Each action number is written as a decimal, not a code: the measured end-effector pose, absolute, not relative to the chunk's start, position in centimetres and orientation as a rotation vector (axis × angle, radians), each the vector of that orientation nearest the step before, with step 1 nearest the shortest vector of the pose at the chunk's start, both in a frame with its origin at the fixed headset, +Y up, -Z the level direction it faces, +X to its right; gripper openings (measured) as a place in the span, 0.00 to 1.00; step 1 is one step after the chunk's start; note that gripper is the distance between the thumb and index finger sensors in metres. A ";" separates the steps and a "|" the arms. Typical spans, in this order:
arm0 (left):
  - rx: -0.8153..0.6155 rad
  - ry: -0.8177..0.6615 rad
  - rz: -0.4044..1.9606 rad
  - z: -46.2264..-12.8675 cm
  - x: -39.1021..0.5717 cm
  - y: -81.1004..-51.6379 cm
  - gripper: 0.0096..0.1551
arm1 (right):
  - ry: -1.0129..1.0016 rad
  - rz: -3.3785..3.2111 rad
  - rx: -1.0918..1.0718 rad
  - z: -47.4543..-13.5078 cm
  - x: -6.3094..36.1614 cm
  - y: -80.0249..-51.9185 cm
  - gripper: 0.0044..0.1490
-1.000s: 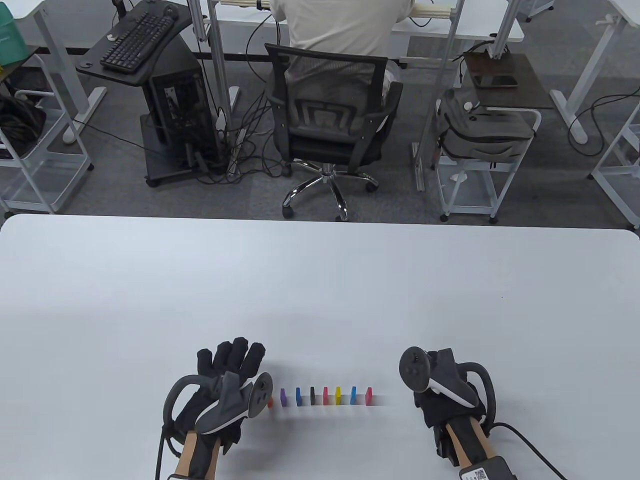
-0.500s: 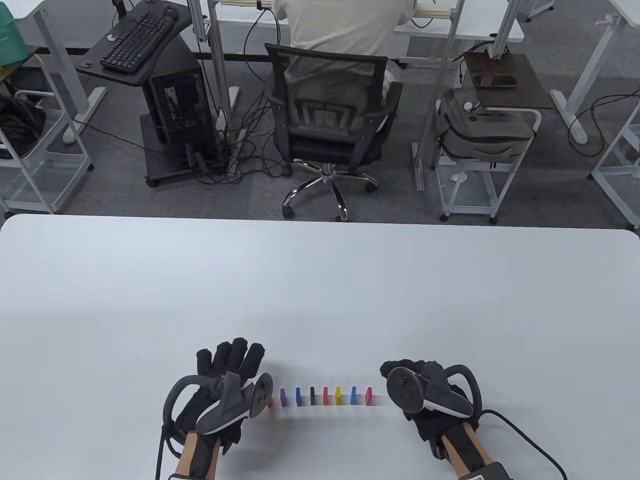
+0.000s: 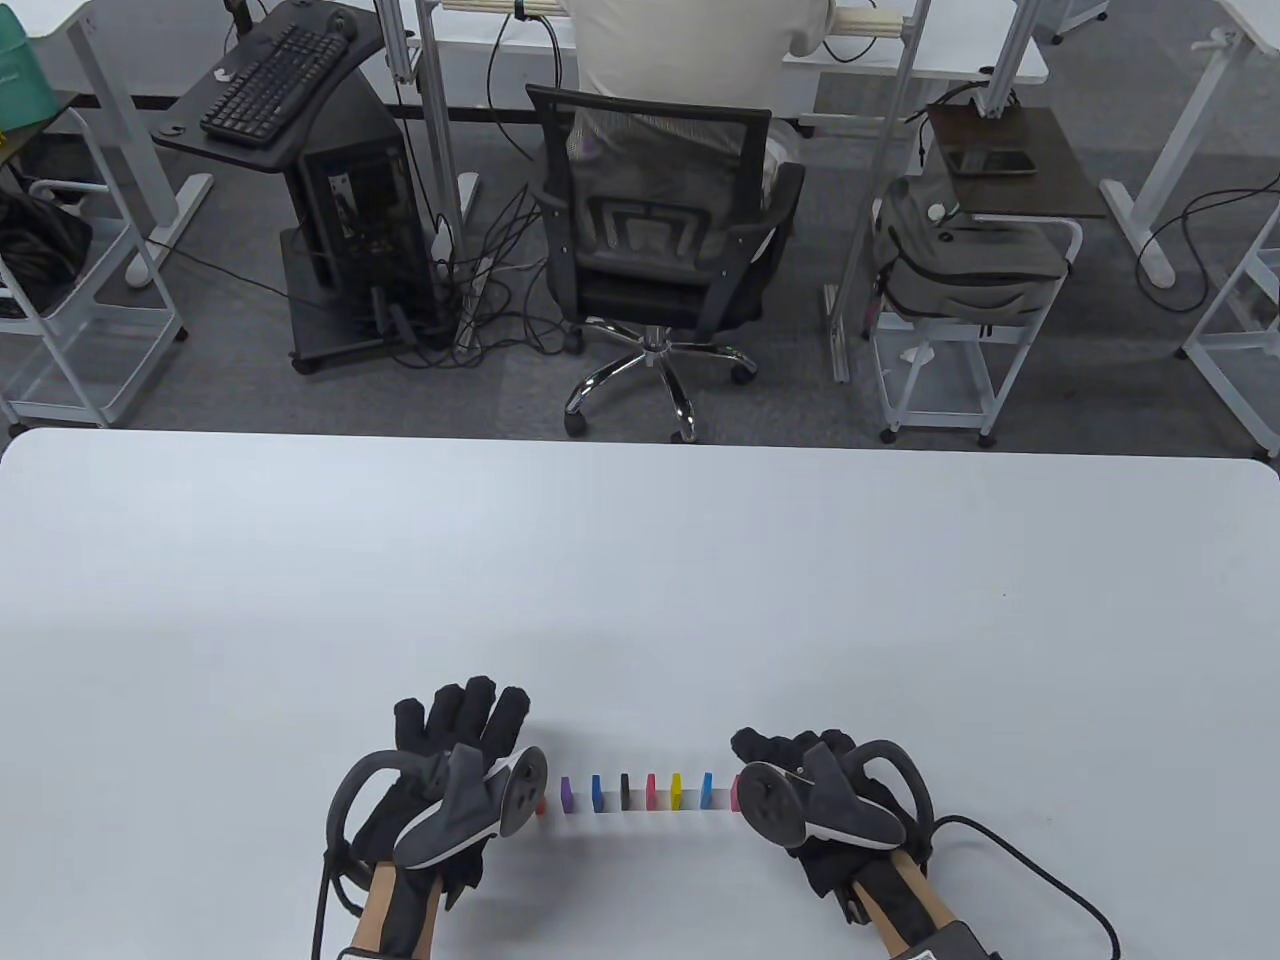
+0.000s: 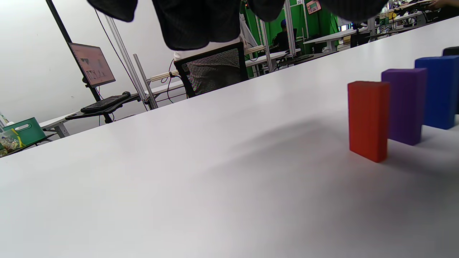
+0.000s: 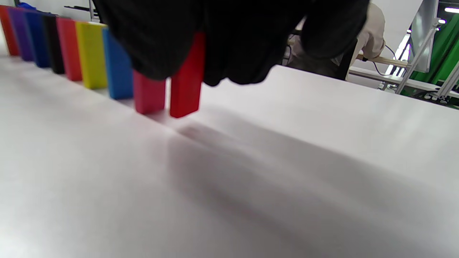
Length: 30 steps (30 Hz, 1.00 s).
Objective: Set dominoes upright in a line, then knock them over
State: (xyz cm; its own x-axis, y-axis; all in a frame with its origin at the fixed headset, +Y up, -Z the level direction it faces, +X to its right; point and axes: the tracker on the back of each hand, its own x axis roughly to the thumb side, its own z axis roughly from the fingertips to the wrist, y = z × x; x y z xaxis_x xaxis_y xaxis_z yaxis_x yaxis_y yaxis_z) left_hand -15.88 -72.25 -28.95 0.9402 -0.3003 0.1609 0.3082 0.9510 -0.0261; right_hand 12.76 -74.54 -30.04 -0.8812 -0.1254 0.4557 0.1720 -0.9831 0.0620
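Left hand (image 3: 455, 760): flat on the white surface (image 3: 640, 560), fingers (image 3: 470, 705) spread straight, holding nothing, just left of the row. Dominoes (image 3: 640, 790): upright in a line near the front edge, orange, purple, blue, black, red, yellow, blue, pink. Right hand (image 3: 810, 790): at the row's right end, fingers (image 5: 229, 43) curled around a red domino (image 5: 186, 86), upright just beside the pink one (image 5: 148, 95).

The left hand (image 3: 455, 765) lay low over the table with its gloved fingers (image 3: 470, 712) straight and spread, pointing away from the person, and held nothing. The right hand (image 3: 815, 790) sat further right, its fingers (image 5: 229, 39) curled downward. They closed on a red block (image 5: 186, 82), which stood on end under the hand.
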 end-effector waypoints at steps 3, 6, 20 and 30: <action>-0.051 -0.155 -0.312 -29.0 -15.9 -72.2 0.45 | -0.145 -2.900 -0.686 -30.1 12.7 -74.7 0.44; -0.052 -0.155 -0.312 -29.0 -15.8 -72.3 0.45 | -0.141 -2.904 -0.686 -30.1 12.7 -74.6 0.44; -0.056 -0.154 -0.315 -29.0 -15.8 -72.3 0.45 | -0.143 -2.898 -0.685 -30.0 12.6 -74.7 0.45; -0.060 -0.155 -0.321 -29.0 -15.8 -72.3 0.45 | -0.149 -2.881 -0.682 -30.0 12.5 -74.7 0.45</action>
